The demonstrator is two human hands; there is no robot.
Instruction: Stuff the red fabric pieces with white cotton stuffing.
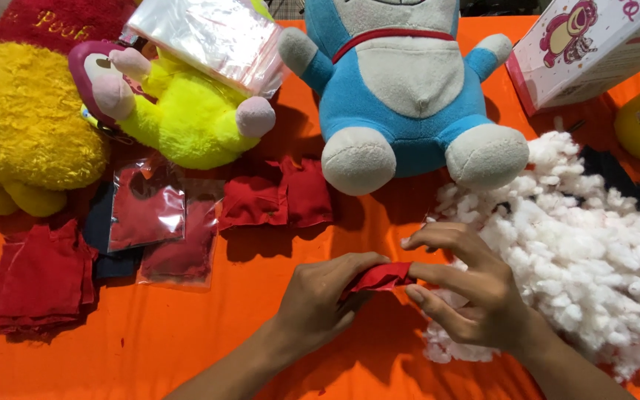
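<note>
A small red fabric pouch [381, 276] is held between both hands low in the middle of the head view. My left hand [321, 298] grips its left end with curled fingers. My right hand [468, 285] pinches its right end, fingers pushed into the opening, and rests against a big heap of white stuffing [594, 252] at the right. The pouch hangs just above the orange cloth [187, 341] that covers the surface.
Two stuffed red pouches [279, 198] lie ahead, beside clear bags of red fabric [158, 222] and a stack of red cloth squares [38, 281] at left. Plush toys stand behind: blue-and-white [401, 89], yellow-green with pink [164, 104], yellow-and-red [24, 111]. A pink box [587, 52] sits top right.
</note>
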